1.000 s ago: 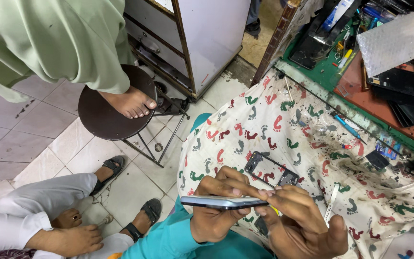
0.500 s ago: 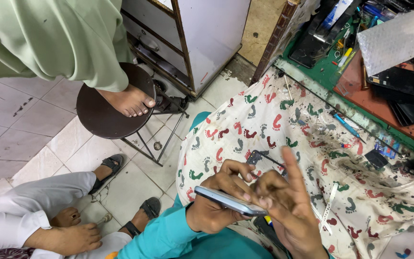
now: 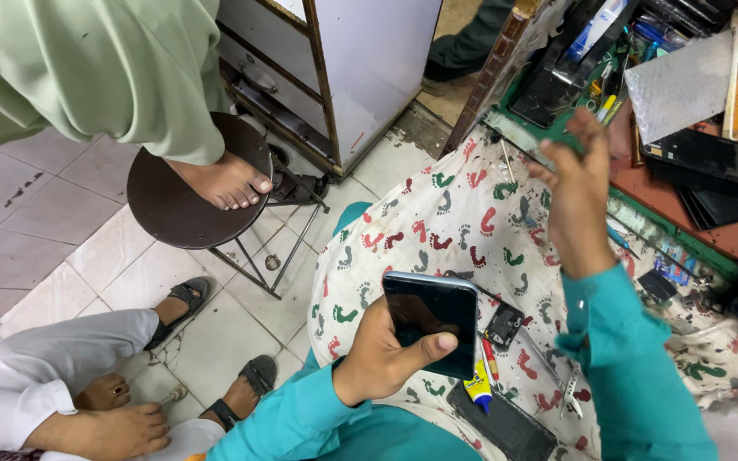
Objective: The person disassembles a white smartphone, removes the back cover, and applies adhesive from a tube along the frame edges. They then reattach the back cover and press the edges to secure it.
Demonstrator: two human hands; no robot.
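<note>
My left hand (image 3: pixel 386 354) grips a dark smartphone (image 3: pixel 431 318) by its lower edge, screen up, above my lap. My right hand (image 3: pixel 576 183) is raised over the footprint-patterned cloth (image 3: pixel 446 213), fingers spread and reaching toward the workbench tray (image 3: pixel 642 205); I cannot make out anything in it. On the cloth near the phone lie a small black phone part (image 3: pixel 503 324), a yellow glue tube (image 3: pixel 477 388), tweezers (image 3: pixel 571 391) and a flat dark phone panel (image 3: pixel 506 427). Both my sleeves are teal.
A round brown stool (image 3: pixel 164 201) holds another person's bare foot (image 3: pixel 224 181). A seated person in white with sandals (image 3: pixel 183 299) is at lower left. A white cabinet (image 3: pixel 369 60) stands behind. The bench holds tools, dark phone screens (image 3: pixel 706 154) and a grey sheet (image 3: pixel 676 85).
My right hand left the phone and rose toward the bench. My left hand now holds the phone alone, turned face up; the thin tool it worked with is out of sight.
</note>
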